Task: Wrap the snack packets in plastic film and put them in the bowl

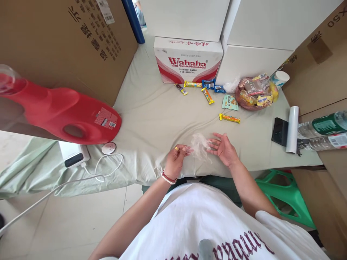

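Observation:
Between my two hands is a crumpled piece of thin, clear plastic film (200, 146); whether it is a bag or a glove I cannot tell. My left hand (175, 160), with a ring and a bead bracelet, pinches the film's left side between thumb and fingers. My right hand (225, 150) is open, palm turned up and fingers apart, its fingertips at the film's right edge. Beyond the hands lie a yellow-wrapped snack bar (230, 118), a light green snack packet (230, 102) and another yellow-orange bar (207, 96).
A red jug (73, 112) stands at left, near a white power bank (73, 153) with a cable. A Wahaha carton (189, 61) stands at the back. A snack-filled basket (244, 104), a white roll (292, 130) and water bottles (325, 126) are at right. A green stool (295, 198) is below.

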A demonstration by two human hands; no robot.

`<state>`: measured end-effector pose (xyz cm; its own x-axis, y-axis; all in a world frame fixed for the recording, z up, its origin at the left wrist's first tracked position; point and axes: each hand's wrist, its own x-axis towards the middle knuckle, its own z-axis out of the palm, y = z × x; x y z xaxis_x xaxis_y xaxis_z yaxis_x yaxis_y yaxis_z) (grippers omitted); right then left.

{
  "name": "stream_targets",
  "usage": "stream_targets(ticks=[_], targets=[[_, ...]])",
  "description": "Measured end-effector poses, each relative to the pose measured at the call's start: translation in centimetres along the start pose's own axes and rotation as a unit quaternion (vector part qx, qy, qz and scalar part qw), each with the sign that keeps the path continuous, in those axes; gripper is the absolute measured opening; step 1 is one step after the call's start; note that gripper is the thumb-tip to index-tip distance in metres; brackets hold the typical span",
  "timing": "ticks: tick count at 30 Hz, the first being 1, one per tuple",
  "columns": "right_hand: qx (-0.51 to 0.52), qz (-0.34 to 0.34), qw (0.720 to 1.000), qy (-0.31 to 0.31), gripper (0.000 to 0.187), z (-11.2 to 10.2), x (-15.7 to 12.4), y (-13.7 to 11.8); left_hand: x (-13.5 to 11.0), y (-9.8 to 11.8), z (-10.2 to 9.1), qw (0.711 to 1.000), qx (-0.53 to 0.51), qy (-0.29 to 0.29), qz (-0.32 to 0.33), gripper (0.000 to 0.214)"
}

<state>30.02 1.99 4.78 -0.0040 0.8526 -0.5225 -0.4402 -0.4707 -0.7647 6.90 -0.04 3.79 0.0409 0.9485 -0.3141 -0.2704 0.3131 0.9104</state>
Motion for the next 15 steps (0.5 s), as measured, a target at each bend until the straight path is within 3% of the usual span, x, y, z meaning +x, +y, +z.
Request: stream_targets(ticks=[3, 6, 10, 15], targets=[[-0.098, -0.003, 0.995, -0.029, 0.066, 0.4, 0.0, 0.6, -0.5, 0.1, -0.2, 0.997, 0.048, -0.045, 0.030, 0.031], [-0.153, -0.010, 0.988, -0.029, 0.049, 0.9, 0.4, 1.3, -0.8, 0.0, -0.7, 0.995, 0.065, -0.060, 0.055, 0.016], [-0.086, -0.024, 0.996, 0.001, 0.044, -0.1, 0.7, 0.5, -0.6, -0.4, -2.4, 0.996, 0.065, 0.004, 0.053, 0.008], [-0.070, -0.084, 0.993, 0.044, 0.046, -3.9, 0.6, -2.3, -0.1, -0.2, -4.8, 0.992, 0.082, 0.083, 0.043, 0.004]])
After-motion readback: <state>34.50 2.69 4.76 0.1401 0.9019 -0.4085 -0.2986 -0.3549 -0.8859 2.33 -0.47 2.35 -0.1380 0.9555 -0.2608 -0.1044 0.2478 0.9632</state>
